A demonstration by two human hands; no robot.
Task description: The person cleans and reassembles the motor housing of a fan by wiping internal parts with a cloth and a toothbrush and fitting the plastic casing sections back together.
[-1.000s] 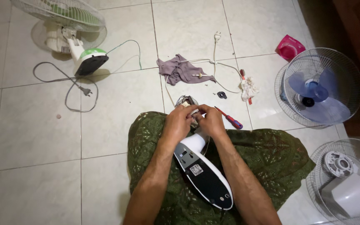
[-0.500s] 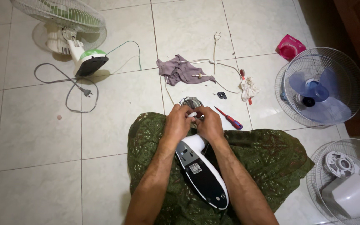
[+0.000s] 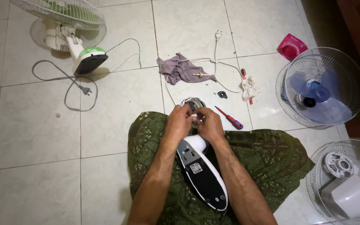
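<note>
The left hand point(image 3: 179, 123) and right hand point(image 3: 209, 124) are both pinched on the fan motor point(image 3: 193, 105) at the top of the white fan stand point(image 3: 201, 168) across the lap. A red-handled screwdriver point(image 3: 229, 118) lies at two o'clock, a grey rag point(image 3: 180, 68) at twelve.

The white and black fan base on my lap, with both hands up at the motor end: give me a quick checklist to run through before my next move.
1. Both hands on the work: left hand and right hand meet at the grey round fan motor. Ok.
2. White and black fan base resting steady on the green patterned cloth over the lap. Ok.
3. Red and blue screwdriver lying on the tiled floor beside the right hand. Ok.
4. Small black knob lying loose on the tiles. Ok.
5. White power plug lying on the floor, not in a socket. Ok.
6. Motor wires intact: hidden by fingers. Cannot tell.
</note>
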